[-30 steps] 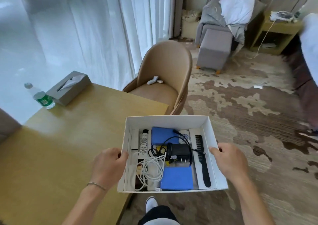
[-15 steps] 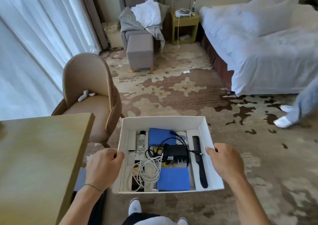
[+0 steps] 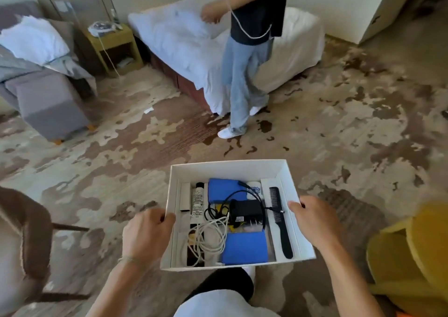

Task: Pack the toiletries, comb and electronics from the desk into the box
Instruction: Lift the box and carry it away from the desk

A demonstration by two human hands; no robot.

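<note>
I carry a white cardboard box (image 3: 228, 168) in front of me over the carpet. My left hand (image 3: 145, 234) grips its left wall and my right hand (image 3: 312, 217) grips its right wall. Inside lie a black comb (image 3: 280, 219) along the right side, a black charger (image 3: 246, 211) with a black cable, a coiled white cable (image 3: 209, 240), two blue pouches (image 3: 244, 248), a slim white tube (image 3: 197, 202) and small white packets. The desk is out of view.
Another person (image 3: 244, 57) stands ahead beside a white bed (image 3: 184, 40). A grey armchair with a footstool (image 3: 48, 103) and a nightstand (image 3: 114, 47) stand at the left. A brown chair (image 3: 21, 239) is at my left, a yellow seat (image 3: 412, 251) at my right.
I have turned right, away from the desk, with the box still held in both hands. The desk and tan chair left the view; the bed and the standing person came in.
</note>
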